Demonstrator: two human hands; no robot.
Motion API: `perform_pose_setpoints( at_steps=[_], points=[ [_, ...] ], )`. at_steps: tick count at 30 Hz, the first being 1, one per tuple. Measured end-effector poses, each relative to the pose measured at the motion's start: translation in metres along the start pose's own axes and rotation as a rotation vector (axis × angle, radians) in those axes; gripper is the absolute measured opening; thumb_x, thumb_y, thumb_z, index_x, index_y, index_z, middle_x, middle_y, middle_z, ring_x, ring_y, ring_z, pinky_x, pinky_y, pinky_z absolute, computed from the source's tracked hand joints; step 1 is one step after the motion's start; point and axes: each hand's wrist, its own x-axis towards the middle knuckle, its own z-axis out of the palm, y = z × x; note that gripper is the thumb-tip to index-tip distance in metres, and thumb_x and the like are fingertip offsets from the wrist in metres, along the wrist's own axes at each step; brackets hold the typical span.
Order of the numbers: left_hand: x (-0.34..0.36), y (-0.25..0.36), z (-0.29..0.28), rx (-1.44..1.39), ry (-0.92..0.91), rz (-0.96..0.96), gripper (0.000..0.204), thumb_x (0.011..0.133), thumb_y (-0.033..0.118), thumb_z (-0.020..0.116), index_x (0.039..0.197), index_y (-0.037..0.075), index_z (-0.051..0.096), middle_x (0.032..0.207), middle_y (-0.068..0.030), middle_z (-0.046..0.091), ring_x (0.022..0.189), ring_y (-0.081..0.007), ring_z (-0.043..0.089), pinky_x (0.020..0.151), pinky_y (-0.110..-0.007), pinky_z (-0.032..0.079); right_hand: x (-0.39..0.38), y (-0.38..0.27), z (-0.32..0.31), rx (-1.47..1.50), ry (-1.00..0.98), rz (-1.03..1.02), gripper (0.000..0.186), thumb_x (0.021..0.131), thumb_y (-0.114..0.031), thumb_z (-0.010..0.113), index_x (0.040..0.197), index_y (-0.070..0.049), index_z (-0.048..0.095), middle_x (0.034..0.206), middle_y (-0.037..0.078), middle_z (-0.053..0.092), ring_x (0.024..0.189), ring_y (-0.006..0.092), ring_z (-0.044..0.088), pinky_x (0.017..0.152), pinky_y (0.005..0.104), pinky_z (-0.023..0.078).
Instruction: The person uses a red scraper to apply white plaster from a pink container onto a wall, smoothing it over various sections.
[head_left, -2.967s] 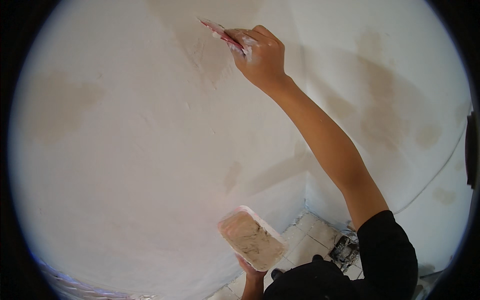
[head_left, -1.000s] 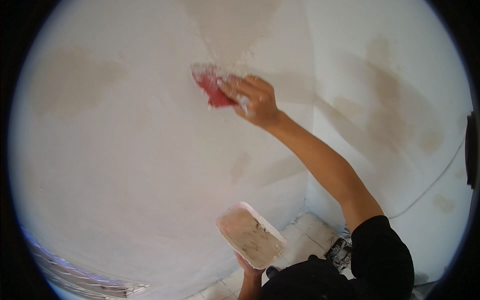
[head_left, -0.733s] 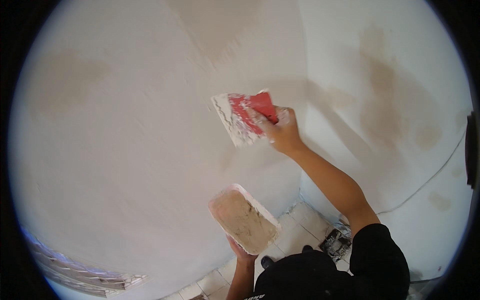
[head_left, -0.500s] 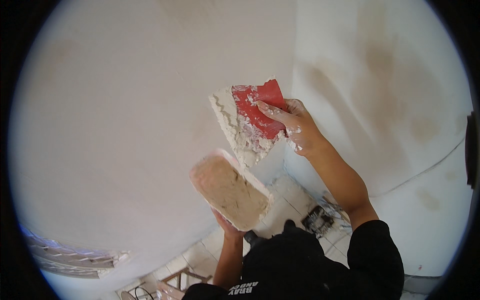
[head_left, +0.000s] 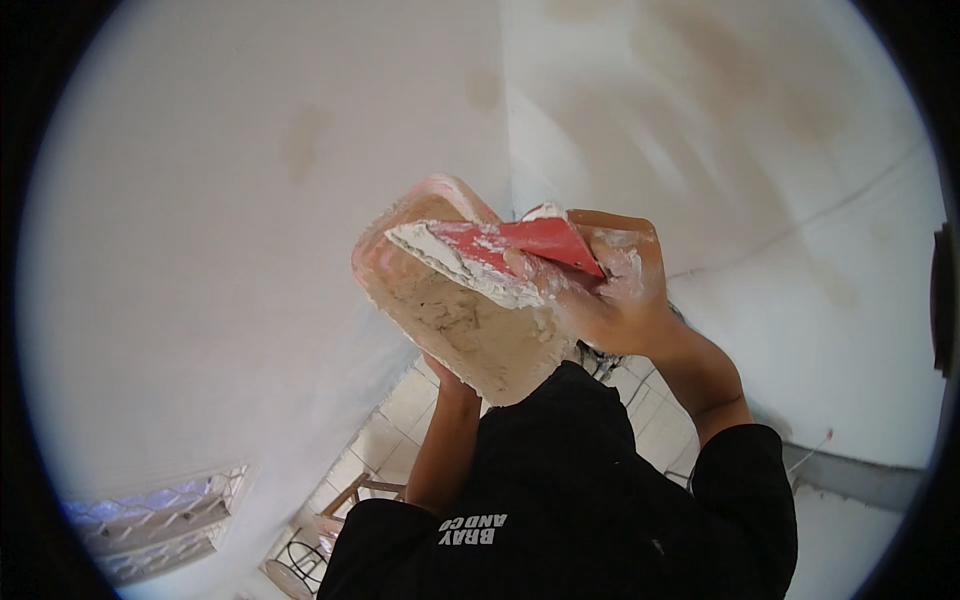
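My right hand [head_left: 615,285] grips a red putty spreader [head_left: 550,243], its thumb pressed along the near face. Whitish paste coats the spreader's lower edge, and smears of it mark my fingers. The spreader is tilted over a pinkish tub [head_left: 372,240] that holds beige filler [head_left: 480,340] with a rough, cracked surface. From underneath, my left hand [head_left: 450,372] supports the tub at its near left side; most of those fingers are hidden behind it. Whether the spreader's edge touches the filler I cannot tell.
Two pale walls meet in a corner [head_left: 507,130] ahead, with brownish patches on both. A thin cable [head_left: 770,235] runs along the right wall. Low on the left is a patterned grille [head_left: 160,510]. A wooden stool or frame [head_left: 350,500] stands on the tiled floor [head_left: 400,430].
The spreader has come down and tilted flatter over the tub. The tub has risen toward it. My view has turned to the right.
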Motion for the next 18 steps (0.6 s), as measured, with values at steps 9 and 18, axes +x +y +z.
perform_pose_setpoints(
  at_steps=[9,18],
  points=[
    [-0.013,0.046,0.021,-0.012,-0.014,-0.211,0.065,0.095,0.054,0.029,0.144,0.011,0.026,0.140,-0.0089,0.038,0.127,-0.0266,0.040,0.104,-0.041,0.036,-0.022,-0.031,0.034,0.069,0.392,0.517,0.020,0.084,-0.013,0.068,0.093,0.004,0.068,0.073,0.005,0.067,0.067,0.0055,0.056,0.063,0.0225,0.047],
    [0.030,0.097,-0.002,-0.170,-0.254,-0.747,0.065,0.092,0.047,0.043,0.143,0.010,0.026,0.141,-0.0114,0.037,0.127,-0.0291,0.041,0.102,-0.048,0.040,-0.032,-0.098,0.052,0.125,1.198,0.595,0.020,0.087,-0.010,0.063,0.103,0.002,0.066,0.093,0.007,0.069,0.072,0.0089,0.063,0.062,0.0221,0.050]
  ],
)
